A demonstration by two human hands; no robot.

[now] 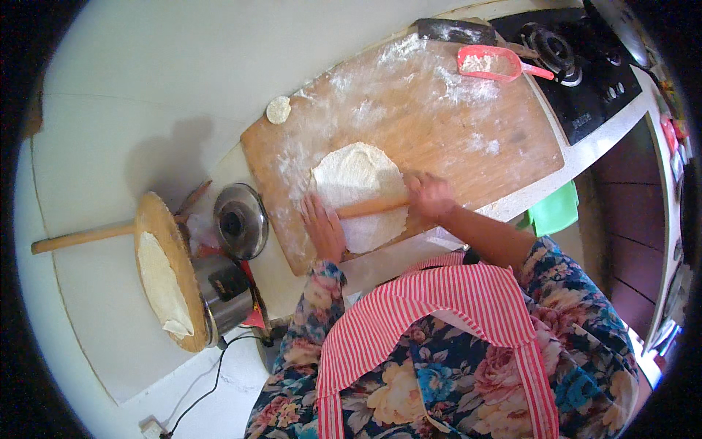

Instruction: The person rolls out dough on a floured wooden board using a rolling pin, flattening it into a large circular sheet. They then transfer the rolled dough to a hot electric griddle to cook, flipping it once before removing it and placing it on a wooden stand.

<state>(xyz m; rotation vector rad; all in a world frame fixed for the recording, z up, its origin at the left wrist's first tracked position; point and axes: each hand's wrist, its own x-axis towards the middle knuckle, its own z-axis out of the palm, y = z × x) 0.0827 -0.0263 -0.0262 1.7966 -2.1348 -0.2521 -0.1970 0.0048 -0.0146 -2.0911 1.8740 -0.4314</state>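
Note:
A flattened round of dough (356, 167) lies on a floured wooden board (449, 142). Across its lower half rests a wooden rolling pin (374, 208). My left hand (322, 224) covers the pin's left end, its fingers stretched out beside the dough's edge. On the right end, my right hand (431, 196) is curled around the pin. Both ends of the pin are hidden under my hands. The dough's upper part shows a slight ripple.
A small dough disc (278, 110) sits at the board's far left edge. A red scoop (488, 63) of flour and a floury cleaver (456, 32) lie near the gas stove (548, 49). Leftward are a metal lid (240, 220) and a round wooden board (155, 214) bearing flat dough on a metal pot (222, 291).

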